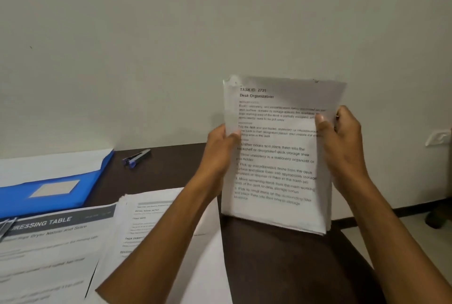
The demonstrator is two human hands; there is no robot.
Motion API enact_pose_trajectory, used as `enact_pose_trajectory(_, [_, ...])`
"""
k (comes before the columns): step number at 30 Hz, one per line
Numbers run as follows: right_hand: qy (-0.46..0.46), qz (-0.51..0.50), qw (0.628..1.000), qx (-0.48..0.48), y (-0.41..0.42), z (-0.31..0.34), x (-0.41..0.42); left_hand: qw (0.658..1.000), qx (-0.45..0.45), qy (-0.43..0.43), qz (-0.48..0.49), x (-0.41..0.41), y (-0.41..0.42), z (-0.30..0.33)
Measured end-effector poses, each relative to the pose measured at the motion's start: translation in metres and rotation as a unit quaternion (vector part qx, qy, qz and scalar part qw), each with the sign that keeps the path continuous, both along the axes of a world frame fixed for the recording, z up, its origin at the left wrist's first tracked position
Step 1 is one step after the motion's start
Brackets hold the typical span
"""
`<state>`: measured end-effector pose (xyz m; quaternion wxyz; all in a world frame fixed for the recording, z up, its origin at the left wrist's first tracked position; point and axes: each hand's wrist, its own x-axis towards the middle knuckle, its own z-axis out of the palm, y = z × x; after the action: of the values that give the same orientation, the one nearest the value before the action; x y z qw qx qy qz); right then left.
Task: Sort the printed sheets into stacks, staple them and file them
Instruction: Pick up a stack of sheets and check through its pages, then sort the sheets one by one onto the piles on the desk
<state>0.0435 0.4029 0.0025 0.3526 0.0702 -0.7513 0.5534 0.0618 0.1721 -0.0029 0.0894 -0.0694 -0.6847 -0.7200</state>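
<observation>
I hold a stack of printed sheets (pixel 276 156) upright, its bottom edge standing on the dark desk (pixel 269 267); the top page reads "Desk Organization". My left hand (pixel 220 149) grips the stack's left edge and my right hand (pixel 342 142) grips its right edge. Two more piles lie flat on the desk at the left: one headed "Dressing Table" (pixel 49 254) and one (pixel 151 230) partly under my left forearm. A blue stapler (pixel 136 158) lies near the wall. A blue folder (pixel 51 188) lies at far left.
White paper (pixel 56 164) lies on top of the blue folder by the wall. A metal clip (pixel 7 226) shows at the left edge. Beyond the desk's right edge are the floor, a dark furniture leg (pixel 440 215) and a wall socket (pixel 437 137).
</observation>
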Motion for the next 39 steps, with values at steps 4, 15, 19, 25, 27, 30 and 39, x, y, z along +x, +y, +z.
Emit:
enact_pose_trajectory(4, [-0.012,-0.002,0.998,-0.055,-0.008,-0.001,0.014,0.999,0.006,0.034,0.027,0.017,0.017,0.009])
enact_pose_trajectory(15, [-0.093,-0.066,0.993,0.039,-0.008,-0.003,0.035,0.996,0.008,-0.024,0.090,0.026,0.016,0.003])
enact_pose_trajectory(19, [-0.233,-0.068,0.957,0.156,0.003,-0.048,0.037,0.979,0.016,-0.181,0.091,0.006,0.007,-0.038])
enact_pose_trajectory(25, [-0.321,-0.100,0.924,0.183,0.009,-0.095,0.047,0.963,-0.009,-0.259,0.077,0.009,0.013,-0.099])
enact_pose_trajectory(27, [-0.339,-0.112,0.914,0.194,0.014,-0.101,0.048,0.967,-0.045,-0.238,0.079,0.016,0.012,-0.105])
enact_pose_trajectory(30, [-0.336,-0.114,0.910,0.213,0.015,-0.100,0.053,0.970,-0.115,-0.173,0.127,0.035,-0.002,-0.101])
enact_pose_trajectory(39, [-0.345,-0.155,0.864,0.332,-0.001,-0.079,0.076,0.942,-0.194,-0.102,0.254,0.140,-0.147,-0.079])
